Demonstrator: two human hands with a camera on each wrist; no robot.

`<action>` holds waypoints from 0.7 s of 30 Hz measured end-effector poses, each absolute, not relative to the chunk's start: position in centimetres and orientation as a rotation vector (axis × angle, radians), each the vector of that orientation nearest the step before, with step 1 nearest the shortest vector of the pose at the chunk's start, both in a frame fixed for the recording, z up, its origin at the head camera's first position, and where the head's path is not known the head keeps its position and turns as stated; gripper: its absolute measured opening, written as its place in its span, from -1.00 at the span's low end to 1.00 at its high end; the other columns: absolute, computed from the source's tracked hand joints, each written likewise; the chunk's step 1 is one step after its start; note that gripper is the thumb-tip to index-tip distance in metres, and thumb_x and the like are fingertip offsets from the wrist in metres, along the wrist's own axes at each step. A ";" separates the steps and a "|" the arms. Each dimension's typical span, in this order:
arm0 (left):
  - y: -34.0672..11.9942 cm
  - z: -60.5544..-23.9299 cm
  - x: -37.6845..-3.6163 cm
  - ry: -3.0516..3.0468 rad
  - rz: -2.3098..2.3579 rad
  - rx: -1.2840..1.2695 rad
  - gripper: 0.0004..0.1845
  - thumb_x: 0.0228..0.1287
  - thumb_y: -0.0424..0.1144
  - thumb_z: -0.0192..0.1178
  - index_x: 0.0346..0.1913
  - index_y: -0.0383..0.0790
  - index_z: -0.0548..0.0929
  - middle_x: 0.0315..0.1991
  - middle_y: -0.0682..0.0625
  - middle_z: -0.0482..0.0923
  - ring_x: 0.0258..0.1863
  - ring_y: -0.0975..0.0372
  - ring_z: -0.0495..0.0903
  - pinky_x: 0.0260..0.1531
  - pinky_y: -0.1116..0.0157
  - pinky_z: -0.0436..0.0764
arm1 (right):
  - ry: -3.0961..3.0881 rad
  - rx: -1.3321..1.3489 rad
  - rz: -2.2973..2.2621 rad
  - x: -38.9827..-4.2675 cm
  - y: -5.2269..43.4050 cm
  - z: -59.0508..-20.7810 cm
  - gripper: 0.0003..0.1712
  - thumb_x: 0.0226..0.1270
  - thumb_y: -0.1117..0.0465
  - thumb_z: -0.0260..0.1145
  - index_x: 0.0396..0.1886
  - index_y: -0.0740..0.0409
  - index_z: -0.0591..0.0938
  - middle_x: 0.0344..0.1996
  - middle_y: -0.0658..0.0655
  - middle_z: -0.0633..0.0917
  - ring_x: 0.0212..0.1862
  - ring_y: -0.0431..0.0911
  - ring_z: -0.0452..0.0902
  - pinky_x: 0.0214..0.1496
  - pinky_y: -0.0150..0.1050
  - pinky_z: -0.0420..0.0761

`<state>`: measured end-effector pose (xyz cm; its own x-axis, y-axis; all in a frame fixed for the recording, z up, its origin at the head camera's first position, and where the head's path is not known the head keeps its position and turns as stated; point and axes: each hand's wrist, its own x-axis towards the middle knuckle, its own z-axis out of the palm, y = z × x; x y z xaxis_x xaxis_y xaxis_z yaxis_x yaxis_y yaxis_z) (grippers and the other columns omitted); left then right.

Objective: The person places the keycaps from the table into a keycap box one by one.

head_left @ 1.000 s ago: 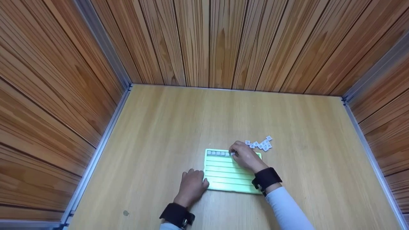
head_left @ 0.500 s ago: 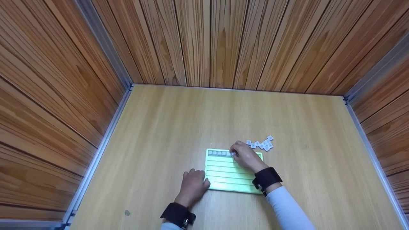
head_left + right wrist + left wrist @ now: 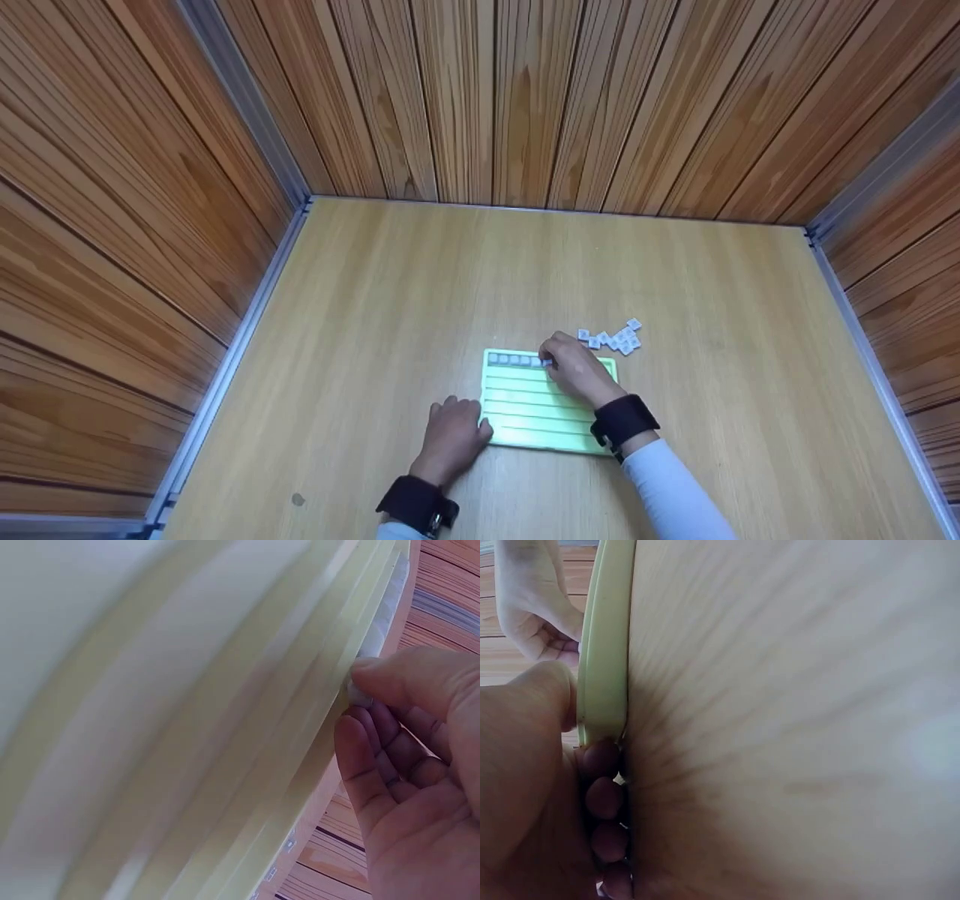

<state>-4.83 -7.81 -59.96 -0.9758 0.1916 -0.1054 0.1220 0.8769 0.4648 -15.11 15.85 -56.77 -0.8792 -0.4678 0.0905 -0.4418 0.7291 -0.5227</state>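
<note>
A light green tray (image 3: 536, 409) with several long parallel grooves lies on the table. My left hand (image 3: 451, 435) grips its near left corner, thumb on the rim and fingertips lined up along the side, as the left wrist view shows. Over the far groove, my right hand (image 3: 577, 367) pinches a small white square tile (image 3: 358, 695) between thumb and fingers. That tile is at the right end of a row of similar tiles (image 3: 514, 360) in the groove. The right hand hides part of the groove beyond it.
Several loose white tiles (image 3: 625, 341) lie in a cluster on the wooden table (image 3: 420, 300), just past the tray's far right corner. Wood-plank walls (image 3: 517, 105) with grey metal edging stand at the back and both sides.
The right wrist has dipped slightly, while its fingers stay at the same spot over the far groove. The left hand keeps its place at the tray corner.
</note>
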 end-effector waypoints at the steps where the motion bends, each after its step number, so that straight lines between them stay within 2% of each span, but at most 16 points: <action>1: -7.8 -60.0 -4.9 2.895 0.702 0.242 -0.77 0.26 -0.08 0.10 -0.50 -0.07 0.43 -0.57 0.09 0.30 -0.44 0.16 0.21 -0.27 0.17 0.19 | 2.876 -0.747 -0.851 -15.1 15.8 -56.8 -0.79 0.11 0.53 0.39 -0.27 0.23 0.69 -0.31 0.08 0.61 -0.25 -0.10 0.54 -0.19 -0.20 0.59; 15: -7.8 -60.1 -4.8 2.923 0.674 0.261 -0.79 0.25 -0.10 0.11 -0.47 -0.11 0.47 -0.56 0.08 0.31 -0.44 0.15 0.23 -0.27 0.16 0.21 | 2.881 -0.678 -0.818 -15.0 15.5 -56.7 -0.79 0.12 0.51 0.40 -0.25 0.22 0.70 -0.29 0.08 0.63 -0.22 -0.08 0.56 -0.16 -0.15 0.60; 21: -7.9 -60.1 -4.8 2.946 0.675 0.273 -0.78 0.24 -0.11 0.12 -0.49 -0.12 0.46 -0.58 0.09 0.30 -0.45 0.16 0.22 -0.29 0.16 0.20 | 2.898 -0.715 -0.844 -15.0 15.5 -56.8 -0.80 0.12 0.50 0.40 -0.27 0.22 0.69 -0.32 0.06 0.60 -0.26 -0.11 0.52 -0.20 -0.19 0.58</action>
<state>-4.76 -7.87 -60.12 -0.9782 0.1978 -0.0638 0.1503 0.8851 0.4405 -14.95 15.54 -56.82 -0.8929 -0.4414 0.0887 -0.4200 0.7455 -0.5175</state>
